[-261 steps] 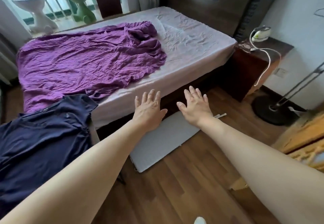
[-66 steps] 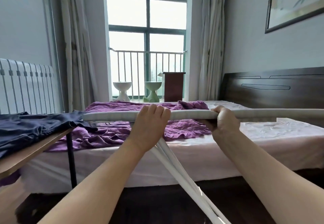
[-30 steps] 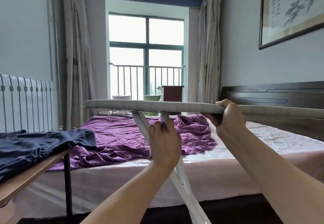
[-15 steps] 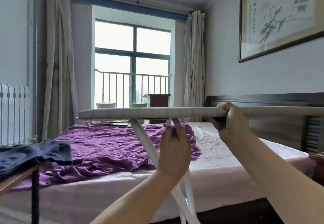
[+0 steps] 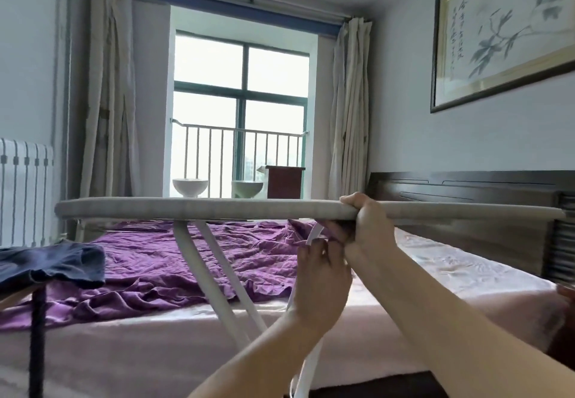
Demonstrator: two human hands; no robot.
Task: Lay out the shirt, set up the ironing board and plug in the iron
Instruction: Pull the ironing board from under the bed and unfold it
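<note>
A: Where is the board now?

B: It is held level in front of the bed, about as high as the camera. The right hand is closed on its near edge, thumb on top and fingers under. The left hand is below it and grips one white leg near the underside.

A: How will it handle?

B: I judge it stiff and long, so it tips easily when held at one point. The padded cover seems not slippery. The crossed legs are thin tubes and can pinch fingers where they fold.

A: Where is a good hold?

B: On the edge near the middle, and on a leg away from the joint.

A: And the shirt?

B: It lies on the counter at the left. The iron is not in view.
</note>
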